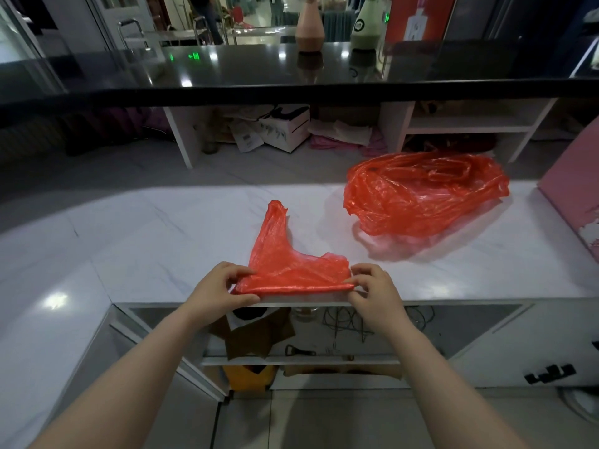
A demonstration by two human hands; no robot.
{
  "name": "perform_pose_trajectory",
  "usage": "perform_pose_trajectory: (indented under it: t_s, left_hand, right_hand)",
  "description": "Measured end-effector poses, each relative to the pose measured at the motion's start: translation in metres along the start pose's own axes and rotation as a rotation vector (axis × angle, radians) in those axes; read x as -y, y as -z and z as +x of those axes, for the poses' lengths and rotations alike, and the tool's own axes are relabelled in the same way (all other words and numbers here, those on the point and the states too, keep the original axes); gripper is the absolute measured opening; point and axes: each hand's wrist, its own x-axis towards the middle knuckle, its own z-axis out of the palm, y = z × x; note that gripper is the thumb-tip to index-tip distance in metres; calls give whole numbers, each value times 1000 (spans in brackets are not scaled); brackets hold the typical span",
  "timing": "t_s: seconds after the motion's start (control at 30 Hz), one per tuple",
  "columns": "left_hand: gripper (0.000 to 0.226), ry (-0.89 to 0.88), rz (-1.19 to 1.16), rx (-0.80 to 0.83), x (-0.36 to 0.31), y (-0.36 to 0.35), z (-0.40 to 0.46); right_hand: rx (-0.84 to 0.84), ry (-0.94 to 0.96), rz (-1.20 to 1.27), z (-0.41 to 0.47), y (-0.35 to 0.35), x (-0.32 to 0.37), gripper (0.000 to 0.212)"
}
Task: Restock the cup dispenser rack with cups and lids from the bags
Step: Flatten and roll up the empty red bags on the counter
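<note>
Right now a flattened red bag [291, 270] lies at the near edge of the white counter [146, 247], your left hand [217, 291] and right hand [372, 291] pinching its folded hem; keep both pinches level while rolling.

Both hands, left hand [217, 288] and right hand [372, 290], pinch a flattened red bag [291, 270] on the counter [146, 241]; another bag [424, 192], seemingly empty, lies behind.

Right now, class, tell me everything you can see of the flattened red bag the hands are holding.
The flattened red plastic bag is thin, translucent and crinkled. It lies flat on the white marble-look counter at its near edge, with that edge folded or rolled into a straight band. One handle strap points away from the person. The left hand and right hand pinch the band's two ends.
</note>
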Motion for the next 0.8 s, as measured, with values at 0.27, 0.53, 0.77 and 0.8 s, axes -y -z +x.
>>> perform_pose_trajectory:
  t_s: [0.27,0.53,0.77,0.8]
  left_hand:
    - [23,93,5,-180,2,-5,10]
    - [40,100,20,-337,2,-21,13]
    - [40,40,339,-442,-6,-34,5]
    - [40,54,381,-435,-5,-35,3]
  right_hand:
    - [-238,-77,-89,8,-15,11,25]
    - [-313,-104,-274,9,-27,18,18]
    - [-63,5,-272,4,-15,13,27]
    - [-1,25,-287,4,-10,11,42]
